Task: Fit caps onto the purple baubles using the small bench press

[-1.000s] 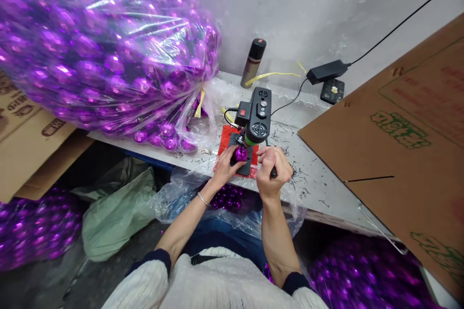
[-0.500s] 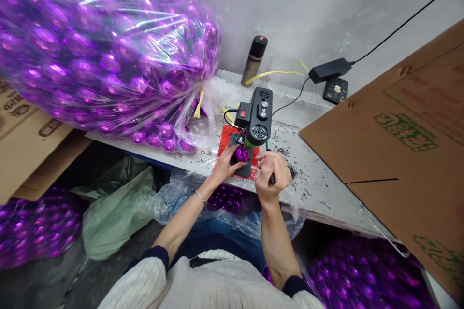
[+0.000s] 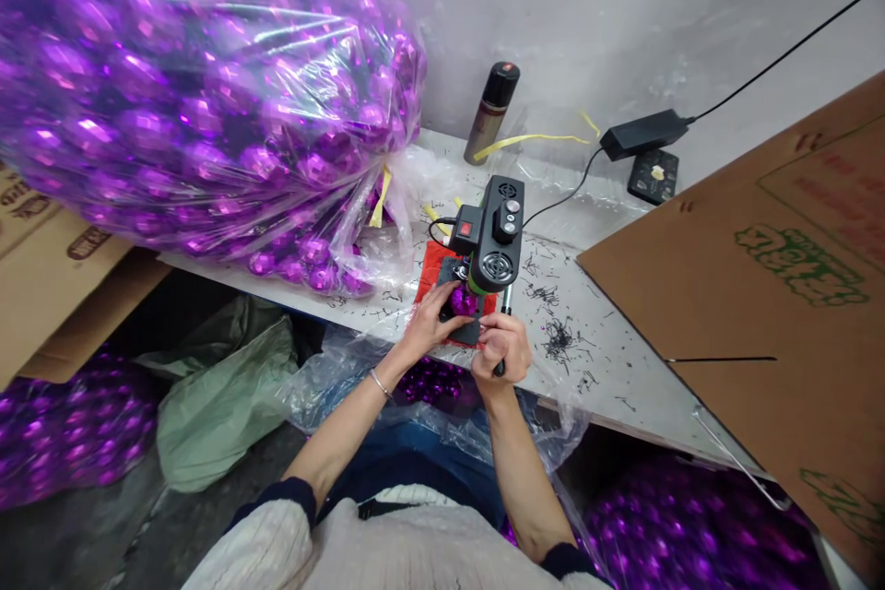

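Purple ball (image 3: 463, 301), centre of frame: your left grip (image 3: 425, 326) holds it at the black machine (image 3: 499, 235); your right grip (image 3: 504, 348) encloses the lever (image 3: 507, 300).

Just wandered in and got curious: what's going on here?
A person works at a bench. The left hand holds a shiny purple ball at a small black machine, and the right hand is closed around a handle beside it. A large clear bag of similar balls lies to the left.
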